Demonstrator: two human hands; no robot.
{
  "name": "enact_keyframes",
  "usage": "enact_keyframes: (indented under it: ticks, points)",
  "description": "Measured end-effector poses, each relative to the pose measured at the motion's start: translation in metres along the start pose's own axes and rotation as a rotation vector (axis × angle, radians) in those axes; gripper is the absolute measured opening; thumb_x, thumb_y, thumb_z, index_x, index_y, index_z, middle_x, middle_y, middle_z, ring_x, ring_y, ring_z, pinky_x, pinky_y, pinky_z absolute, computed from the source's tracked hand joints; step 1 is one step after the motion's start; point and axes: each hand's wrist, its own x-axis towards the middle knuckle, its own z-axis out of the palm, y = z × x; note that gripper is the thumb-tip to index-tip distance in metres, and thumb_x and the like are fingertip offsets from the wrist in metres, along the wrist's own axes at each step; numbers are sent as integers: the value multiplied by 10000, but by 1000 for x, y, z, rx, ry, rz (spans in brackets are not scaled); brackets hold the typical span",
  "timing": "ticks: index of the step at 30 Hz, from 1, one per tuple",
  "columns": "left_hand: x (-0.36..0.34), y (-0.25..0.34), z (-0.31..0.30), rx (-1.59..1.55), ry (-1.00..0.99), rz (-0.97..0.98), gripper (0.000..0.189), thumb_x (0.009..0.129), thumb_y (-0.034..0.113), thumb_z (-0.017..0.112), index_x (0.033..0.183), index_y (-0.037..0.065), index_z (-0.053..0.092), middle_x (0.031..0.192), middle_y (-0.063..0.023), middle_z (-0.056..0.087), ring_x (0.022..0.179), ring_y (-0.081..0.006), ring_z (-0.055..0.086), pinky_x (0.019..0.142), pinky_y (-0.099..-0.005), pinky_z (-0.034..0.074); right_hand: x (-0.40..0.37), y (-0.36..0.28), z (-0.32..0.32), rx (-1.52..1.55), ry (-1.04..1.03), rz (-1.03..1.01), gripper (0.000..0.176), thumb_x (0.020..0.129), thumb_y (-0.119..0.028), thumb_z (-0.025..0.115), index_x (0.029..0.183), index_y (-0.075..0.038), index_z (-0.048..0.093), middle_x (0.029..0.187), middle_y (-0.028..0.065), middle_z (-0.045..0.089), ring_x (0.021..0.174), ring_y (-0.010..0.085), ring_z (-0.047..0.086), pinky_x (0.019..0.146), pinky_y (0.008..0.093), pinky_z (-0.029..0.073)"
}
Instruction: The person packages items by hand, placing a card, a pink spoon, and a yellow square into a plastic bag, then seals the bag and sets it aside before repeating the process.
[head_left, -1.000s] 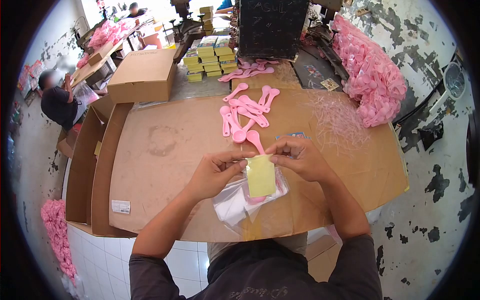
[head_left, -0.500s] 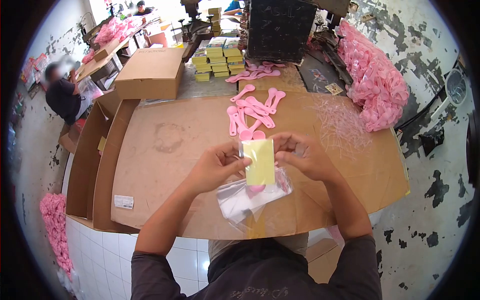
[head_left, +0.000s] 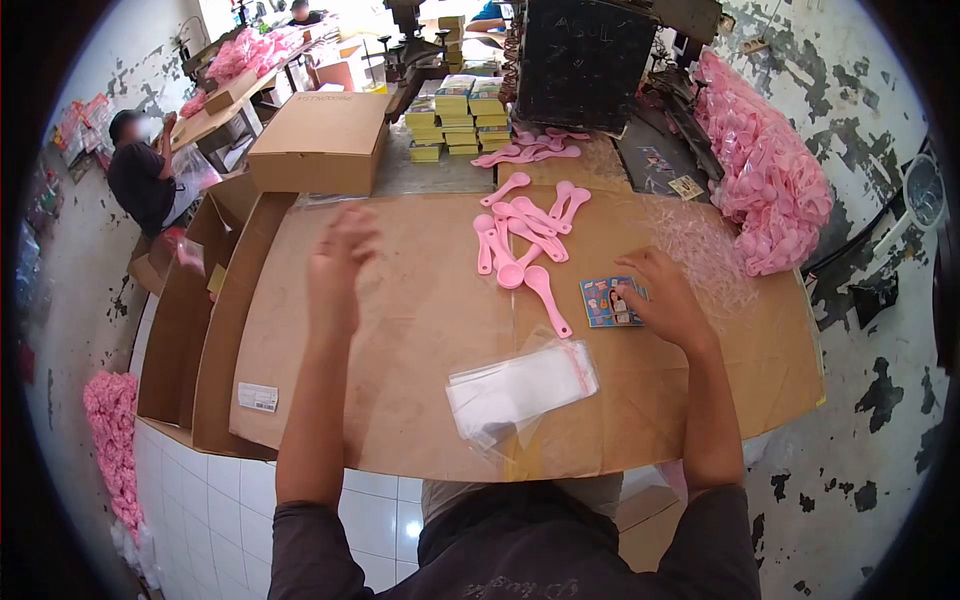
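My left hand (head_left: 345, 248) is raised over the left part of the cardboard-covered table, blurred by motion, its fingers loosely apart with nothing seen in them. At the right, my right hand (head_left: 668, 300) reaches over a small stack of blue picture cards (head_left: 606, 303); the thumb lies over the cards and the fingers are spread. Clear plastic sleeves (head_left: 515, 390) lie in a pile nearest my body. Beyond them a pink measuring spoon (head_left: 545, 302) rests apart from a loose heap of similar pink spoons (head_left: 528, 228).
A long open carton (head_left: 215, 330) runs along the left edge. Behind stand a closed cardboard box (head_left: 318, 142), stacked card bundles (head_left: 458, 115) and a black metal box (head_left: 572, 65). Bagged pink spoons (head_left: 765, 170) and plastic strands (head_left: 700, 245) are at right. A person (head_left: 145, 175) sits far left.
The sleeve with the yellow card has left both hands. My left hand has swung up and left; my right hand has moved right to the cards. The card stack and a single spoon are now uncovered.
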Motion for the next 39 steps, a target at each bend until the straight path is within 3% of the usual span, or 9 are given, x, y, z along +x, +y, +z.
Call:
enact_keyframes:
  ticks: [4, 9, 13, 19, 25, 28, 31, 34, 39]
  points:
    - [-54, -11, 57, 600, -628, 28, 350, 888, 178, 789, 1210, 64, 711, 985, -23, 688, 800, -125, 620, 741, -280, 508, -6, 17, 6, -81, -61, -49, 392, 858, -162, 764, 1214, -14, 691, 1201, 154, 630, 1180, 328, 586, 1035, 417, 454]
    - [-95, -33, 84, 843, -863, 427, 373, 828, 229, 849, 1136, 58, 726, 890, -73, 607, 793, -202, 625, 728, -324, 523, -2, 23, 7, 8, -105, 16, 320, 842, -136, 783, 1124, -14, 691, 1174, 135, 627, 1148, 315, 584, 999, 409, 455]
    - [-103, -41, 90, 783, -704, 161, 364, 824, 216, 845, 1103, 22, 717, 939, -88, 601, 835, -210, 642, 742, -337, 543, -3, 27, 10, 93, 10, 17, 249, 833, -77, 779, 1053, -16, 680, 1089, 126, 652, 1053, 303, 622, 906, 399, 489]
    - [-101, -48, 86, 717, -705, 119, 287, 823, 139, 818, 1043, -9, 706, 959, -124, 609, 827, -270, 664, 758, -370, 547, -1, 27, 3, 239, 0, 188, 229, 894, -66, 742, 1109, -23, 676, 974, 83, 716, 864, 183, 677, 784, 364, 519]
    - [-94, -44, 82, 560, -709, 31, 137, 907, 60, 718, 999, -20, 654, 997, -116, 673, 903, -213, 697, 813, -345, 566, -7, 0, 9, 940, -163, 227, 178, 928, -99, 714, 1085, -15, 706, 963, 59, 713, 886, 125, 666, 761, 310, 526]
    - [-87, -53, 78, 95, -670, -248, 189, 969, 54, 674, 1136, 22, 592, 1085, -108, 706, 1014, -151, 696, 804, -314, 572, -4, -18, 15, 415, -364, -53, 192, 951, -112, 690, 1103, 5, 702, 982, 46, 714, 916, 118, 670, 799, 298, 538]
    - [-82, -40, 80, -180, -626, -446, 430, 996, 56, 657, 1371, 23, 449, 1055, -150, 734, 1025, -188, 723, 832, -311, 582, -7, -19, 29, 439, -336, -25, 192, 952, -96, 683, 1105, 18, 703, 1013, 47, 711, 943, 113, 667, 813, 296, 544]
    - [-82, -29, 80, -59, -719, -398, 625, 1002, 43, 657, 1510, 26, 293, 983, -146, 750, 957, -184, 736, 817, -283, 571, -9, -25, 32, 731, -237, 144, 196, 962, -72, 677, 1137, 12, 697, 1021, 52, 713, 959, 112, 671, 824, 290, 547]
    - [-87, -32, 83, -17, -730, -372, 733, 990, 12, 658, 1571, 27, 210, 955, -166, 760, 908, -203, 753, 821, -290, 582, -9, -42, 32, 1001, -18, 203, 228, 993, -57, 654, 1211, 6, 673, 1096, 47, 700, 989, 107, 672, 869, 274, 546]
